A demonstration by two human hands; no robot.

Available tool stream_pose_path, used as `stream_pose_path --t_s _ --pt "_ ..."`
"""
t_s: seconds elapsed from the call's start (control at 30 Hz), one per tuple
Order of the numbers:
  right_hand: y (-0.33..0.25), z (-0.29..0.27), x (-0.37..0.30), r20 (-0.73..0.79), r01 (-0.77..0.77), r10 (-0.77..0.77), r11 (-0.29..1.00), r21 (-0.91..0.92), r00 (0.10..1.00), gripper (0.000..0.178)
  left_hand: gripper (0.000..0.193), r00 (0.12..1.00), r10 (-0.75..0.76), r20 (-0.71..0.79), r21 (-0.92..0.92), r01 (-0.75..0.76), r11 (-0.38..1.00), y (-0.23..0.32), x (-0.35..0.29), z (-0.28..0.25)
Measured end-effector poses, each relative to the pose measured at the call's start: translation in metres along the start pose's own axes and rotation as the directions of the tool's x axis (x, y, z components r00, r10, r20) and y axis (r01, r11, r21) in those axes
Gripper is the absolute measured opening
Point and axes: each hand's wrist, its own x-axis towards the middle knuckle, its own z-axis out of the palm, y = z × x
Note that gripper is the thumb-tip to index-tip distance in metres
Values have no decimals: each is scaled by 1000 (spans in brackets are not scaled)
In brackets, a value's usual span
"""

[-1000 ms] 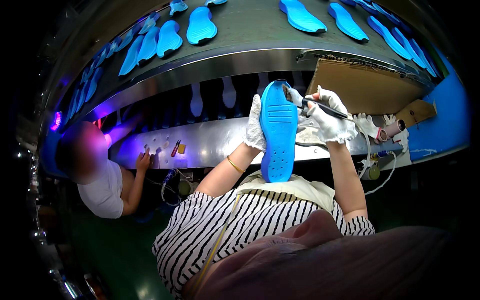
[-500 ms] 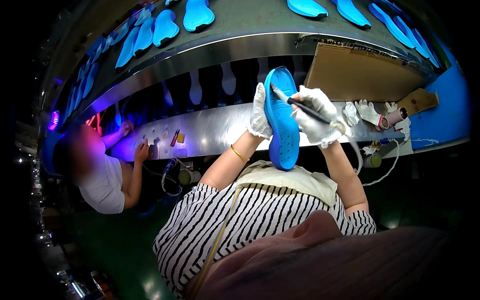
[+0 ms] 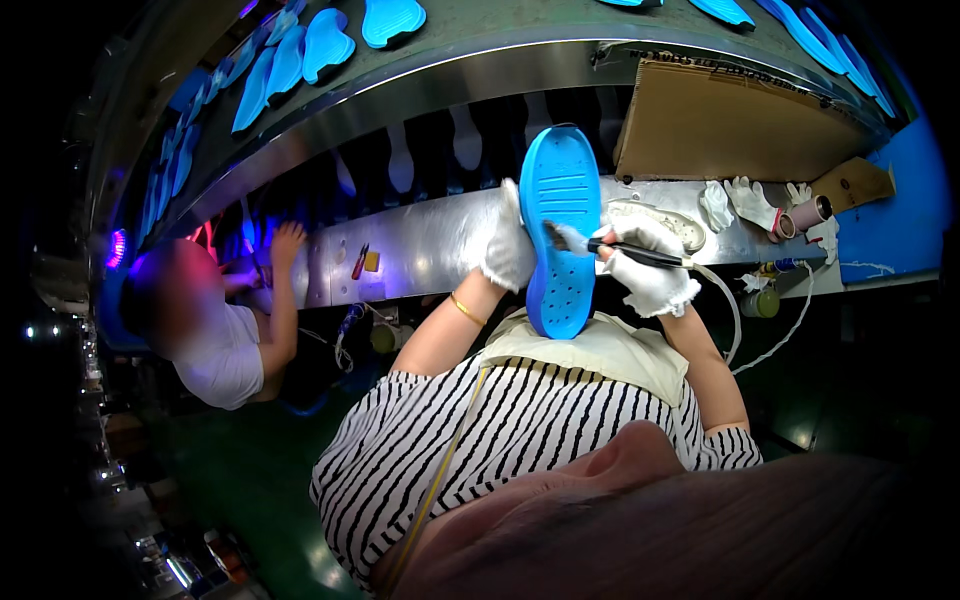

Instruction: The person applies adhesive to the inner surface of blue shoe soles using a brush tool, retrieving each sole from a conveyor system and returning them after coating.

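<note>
A bright blue shoe sole (image 3: 562, 190) stands lengthwise before me, its grooved inner face toward me and its holed end near my apron. My left hand (image 3: 508, 245), in a white glove, is closed on the sole's left edge; its fingertips are hidden behind. In my white-gloved right hand (image 3: 648, 265) is a glue brush (image 3: 645, 254) with a black handle. Its bristles lie on the sole's middle, just above the holes. From the handle's end a pale hose (image 3: 728, 305) curves down. Beyond my right hand a pale, rimmed oval thing (image 3: 675, 225) lies on the bench.
A conveyor belt (image 3: 480, 35) carrying several blue soles runs across the far side. On the metal bench (image 3: 420, 235) lie red-handled pliers (image 3: 360, 262) and a yellow block (image 3: 372, 261). At right are a cardboard box (image 3: 735, 125), gloves (image 3: 748, 203) and a thread spool (image 3: 810, 212). A co-worker (image 3: 215, 330) sits at left.
The brush has moved down the sole from its upper part to the middle. The sole has turned slightly more upright. At left, the co-worker's hand has risen over the bench.
</note>
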Motion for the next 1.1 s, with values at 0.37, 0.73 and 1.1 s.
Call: stream_pose_path --t_s 0.37,0.73,1.1 --pt "5 -2 9 -69 17 -13 998 56 998 13 104 996 87 -20 -83 -88 993 -17 20 -4" --pt "-12 8 15 38 236 -237 972 16 971 16 125 893 415 174 -413 -316 854 24 45 6" --pt "-17 4 22 90 111 -114 993 41 989 19 121 872 282 399 111 -352 930 55 41 -4"
